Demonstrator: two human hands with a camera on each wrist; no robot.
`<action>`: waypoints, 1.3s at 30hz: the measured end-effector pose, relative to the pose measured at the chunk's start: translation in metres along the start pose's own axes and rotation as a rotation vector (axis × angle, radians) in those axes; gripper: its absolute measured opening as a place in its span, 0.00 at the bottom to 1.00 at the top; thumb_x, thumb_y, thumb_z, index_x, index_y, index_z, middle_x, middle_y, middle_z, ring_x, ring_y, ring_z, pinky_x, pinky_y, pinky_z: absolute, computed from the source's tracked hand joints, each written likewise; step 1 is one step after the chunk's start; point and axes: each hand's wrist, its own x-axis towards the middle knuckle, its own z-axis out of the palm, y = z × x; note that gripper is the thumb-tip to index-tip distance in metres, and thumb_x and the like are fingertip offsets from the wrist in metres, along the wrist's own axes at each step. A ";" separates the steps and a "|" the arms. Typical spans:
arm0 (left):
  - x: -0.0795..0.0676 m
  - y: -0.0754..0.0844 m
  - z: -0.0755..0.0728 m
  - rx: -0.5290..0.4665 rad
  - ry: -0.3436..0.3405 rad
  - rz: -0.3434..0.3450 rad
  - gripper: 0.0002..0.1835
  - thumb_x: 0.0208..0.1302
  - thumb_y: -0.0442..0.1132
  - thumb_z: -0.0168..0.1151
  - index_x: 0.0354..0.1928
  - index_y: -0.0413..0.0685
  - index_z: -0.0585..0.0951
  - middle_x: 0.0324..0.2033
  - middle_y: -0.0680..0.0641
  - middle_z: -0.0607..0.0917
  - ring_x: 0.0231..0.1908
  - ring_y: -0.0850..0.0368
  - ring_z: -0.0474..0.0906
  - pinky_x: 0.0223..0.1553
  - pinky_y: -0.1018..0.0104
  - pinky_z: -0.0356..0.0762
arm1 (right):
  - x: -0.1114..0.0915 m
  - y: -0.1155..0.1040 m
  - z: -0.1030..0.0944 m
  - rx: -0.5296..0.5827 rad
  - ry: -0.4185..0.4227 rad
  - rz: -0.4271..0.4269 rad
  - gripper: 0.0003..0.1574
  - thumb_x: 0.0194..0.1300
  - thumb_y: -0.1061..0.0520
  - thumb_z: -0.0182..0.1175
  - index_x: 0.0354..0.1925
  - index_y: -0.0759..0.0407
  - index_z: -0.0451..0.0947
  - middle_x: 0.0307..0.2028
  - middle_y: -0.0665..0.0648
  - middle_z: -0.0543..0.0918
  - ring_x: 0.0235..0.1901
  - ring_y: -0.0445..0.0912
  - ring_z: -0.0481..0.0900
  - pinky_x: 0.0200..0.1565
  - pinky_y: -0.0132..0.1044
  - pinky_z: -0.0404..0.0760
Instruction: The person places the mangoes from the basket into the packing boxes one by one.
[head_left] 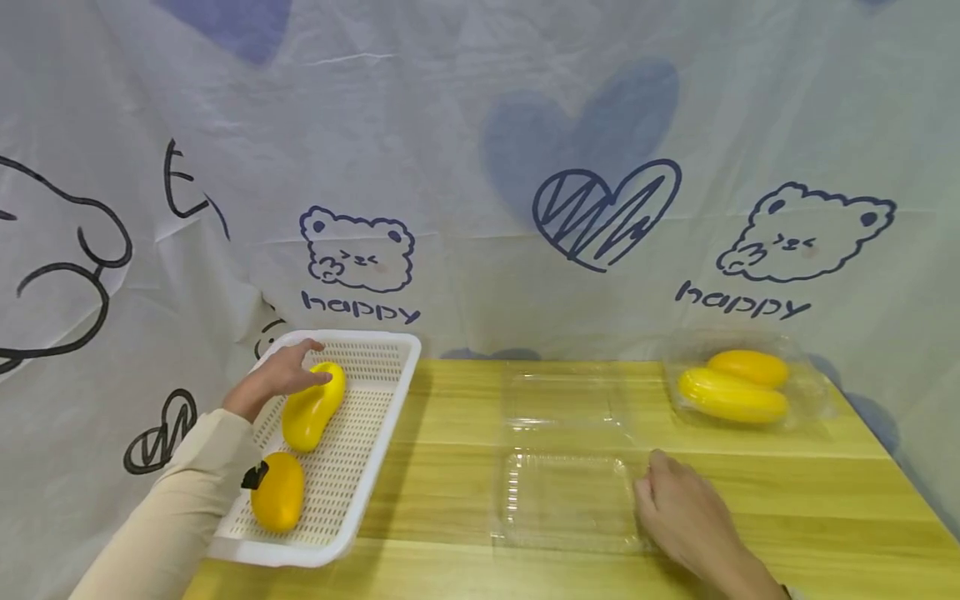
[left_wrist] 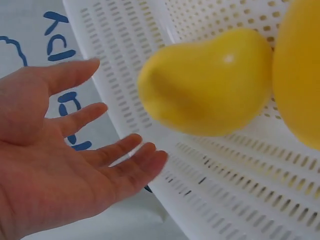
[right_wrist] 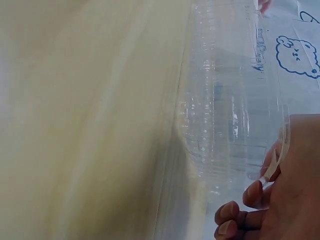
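Note:
My left hand hovers at the upper yellow mango in the white basket, thumb over the fruit in the head view. In the left wrist view its fingers are spread, apart from the mango. A rounder orange mango lies nearer in the same basket. On the table stands a clear plastic clamshell box, its lid folded back. My right hand pinches the box's right rim; in the right wrist view fingers curl at that clear edge.
Another clear box at the back right contains a long yellow fruit and an orange one. The wooden table ends against a printed cloth behind; cloth also hangs at the left beside the basket.

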 end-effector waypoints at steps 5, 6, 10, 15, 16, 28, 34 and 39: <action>0.000 -0.005 0.005 -0.012 -0.071 -0.076 0.45 0.70 0.45 0.64 0.76 0.30 0.52 0.71 0.19 0.54 0.68 0.21 0.56 0.66 0.26 0.59 | 0.008 -0.004 0.001 -0.038 0.025 -0.031 0.15 0.72 0.60 0.48 0.26 0.55 0.62 0.20 0.51 0.63 0.22 0.46 0.60 0.29 0.39 0.63; 0.000 -0.007 0.006 -0.020 -0.080 -0.081 0.45 0.70 0.45 0.64 0.77 0.30 0.51 0.71 0.19 0.54 0.68 0.20 0.55 0.66 0.26 0.58 | 0.009 -0.005 0.001 -0.044 0.022 -0.030 0.15 0.72 0.59 0.47 0.25 0.55 0.62 0.20 0.52 0.63 0.22 0.46 0.60 0.29 0.39 0.63; 0.004 -0.012 0.010 -0.049 -0.106 -0.102 0.45 0.72 0.43 0.62 0.77 0.30 0.47 0.72 0.19 0.52 0.69 0.21 0.55 0.67 0.27 0.58 | 0.013 -0.007 0.001 -0.055 0.016 -0.024 0.14 0.72 0.59 0.47 0.26 0.55 0.63 0.22 0.52 0.64 0.24 0.47 0.62 0.32 0.40 0.64; 0.007 -0.020 0.015 -0.073 -0.122 -0.151 0.45 0.72 0.41 0.61 0.77 0.27 0.45 0.71 0.18 0.52 0.65 0.23 0.60 0.63 0.29 0.65 | 0.016 -0.010 0.002 -0.045 0.001 -0.022 0.14 0.72 0.59 0.47 0.26 0.56 0.62 0.22 0.53 0.64 0.23 0.47 0.61 0.32 0.40 0.63; 0.008 -0.021 0.015 -0.080 -0.125 -0.163 0.46 0.72 0.41 0.61 0.77 0.27 0.45 0.70 0.18 0.53 0.64 0.24 0.62 0.62 0.29 0.66 | 0.016 -0.010 0.002 -0.043 -0.002 -0.021 0.15 0.72 0.59 0.47 0.26 0.56 0.62 0.21 0.53 0.63 0.23 0.47 0.60 0.32 0.40 0.62; 0.011 -0.024 0.023 -0.192 -0.171 -0.264 0.56 0.63 0.45 0.72 0.79 0.40 0.43 0.72 0.23 0.52 0.64 0.23 0.59 0.54 0.25 0.70 | 0.018 -0.007 0.004 -0.029 0.006 -0.016 0.15 0.72 0.59 0.47 0.26 0.56 0.61 0.21 0.53 0.62 0.23 0.47 0.60 0.31 0.40 0.62; 0.012 -0.022 0.025 -0.225 -0.215 -0.272 0.58 0.63 0.43 0.72 0.80 0.39 0.41 0.70 0.23 0.55 0.61 0.24 0.62 0.51 0.26 0.72 | 0.019 -0.006 0.005 -0.015 -0.004 0.000 0.15 0.73 0.59 0.46 0.26 0.56 0.61 0.22 0.53 0.63 0.23 0.48 0.60 0.32 0.40 0.63; 0.014 -0.018 0.025 -0.225 -0.252 -0.291 0.62 0.60 0.42 0.75 0.79 0.34 0.37 0.71 0.22 0.52 0.61 0.24 0.62 0.55 0.26 0.71 | 0.019 -0.006 0.005 -0.008 0.002 0.000 0.16 0.73 0.59 0.46 0.26 0.56 0.62 0.21 0.53 0.63 0.23 0.48 0.60 0.31 0.40 0.62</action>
